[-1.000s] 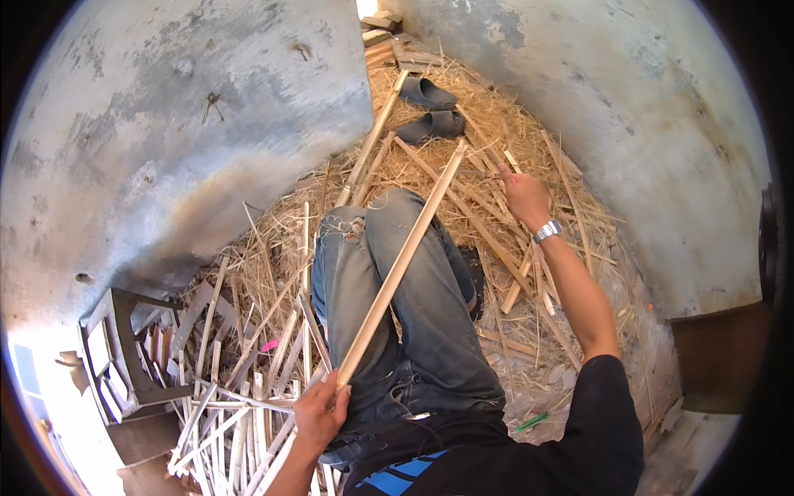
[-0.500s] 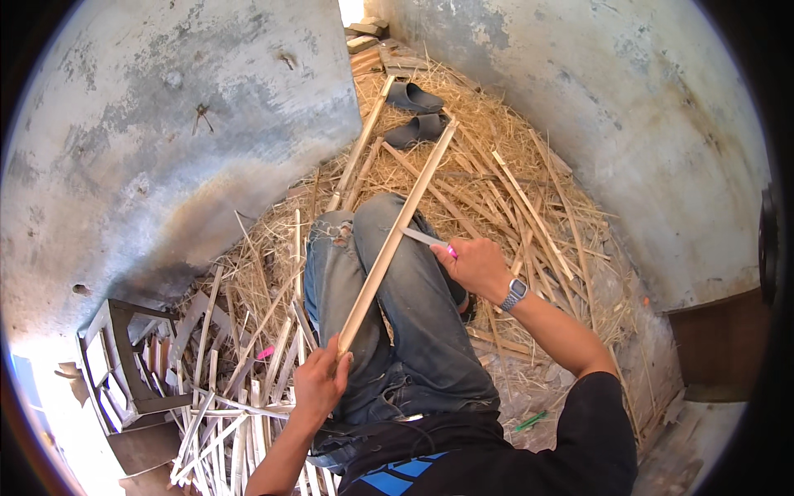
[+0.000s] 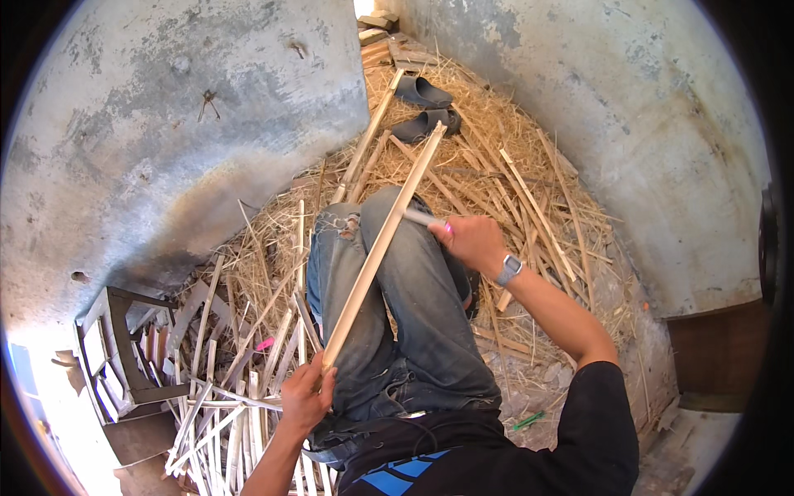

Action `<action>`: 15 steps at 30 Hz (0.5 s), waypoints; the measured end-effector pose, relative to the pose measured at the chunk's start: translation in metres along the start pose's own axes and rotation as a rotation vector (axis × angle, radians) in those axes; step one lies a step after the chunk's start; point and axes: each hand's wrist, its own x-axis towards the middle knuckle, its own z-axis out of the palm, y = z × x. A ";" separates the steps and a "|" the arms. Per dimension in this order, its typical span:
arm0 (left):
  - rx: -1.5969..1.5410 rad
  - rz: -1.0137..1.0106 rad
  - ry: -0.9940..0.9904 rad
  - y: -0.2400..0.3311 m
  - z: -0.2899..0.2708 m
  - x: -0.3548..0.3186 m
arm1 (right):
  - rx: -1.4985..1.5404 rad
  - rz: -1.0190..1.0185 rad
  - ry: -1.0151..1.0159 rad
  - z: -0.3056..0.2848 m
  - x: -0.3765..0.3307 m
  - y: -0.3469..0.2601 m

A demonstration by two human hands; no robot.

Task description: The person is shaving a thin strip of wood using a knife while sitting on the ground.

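Observation:
A long pale strip of split wood or bamboo (image 3: 385, 240) lies slantwise across my jeans-clad thighs, its far end near the sandals. My left hand (image 3: 308, 390) is closed round the near end of this strip, thumb along its side. In my right hand (image 3: 473, 242), which has a grey watch at the wrist, is a knife (image 3: 423, 217) with a pink handle. Its blade, slightly blurred, meets the strip's right edge about midway along. My fingers hide most of the handle.
Dark sandals (image 3: 423, 126) rest on straw and shavings ahead. Many loose strips (image 3: 538, 215) lie to the right, and a pile of pale strips (image 3: 240, 430) at lower left beside a dark metal frame (image 3: 124, 355). A green object (image 3: 528, 420) lies right of my hip. Worn walls (image 3: 182, 107) rise on both sides.
My left hand has drawn slightly down and left with the strip's near end. The knife has moved a little up, still at the strip's right edge.

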 end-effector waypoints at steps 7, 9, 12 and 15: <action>0.044 -0.034 -0.066 -0.019 -0.019 -0.068 | -0.024 0.453 0.138 -0.042 0.030 0.131; 0.047 -0.090 -0.052 -0.022 -0.013 -0.065 | 0.025 0.407 0.184 -0.044 0.022 0.114; 0.034 -0.062 -0.055 -0.024 -0.011 -0.053 | 0.121 0.269 0.209 -0.050 0.009 0.064; 0.040 -0.034 -0.064 -0.025 -0.015 -0.044 | 0.188 0.207 0.115 -0.033 -0.020 0.022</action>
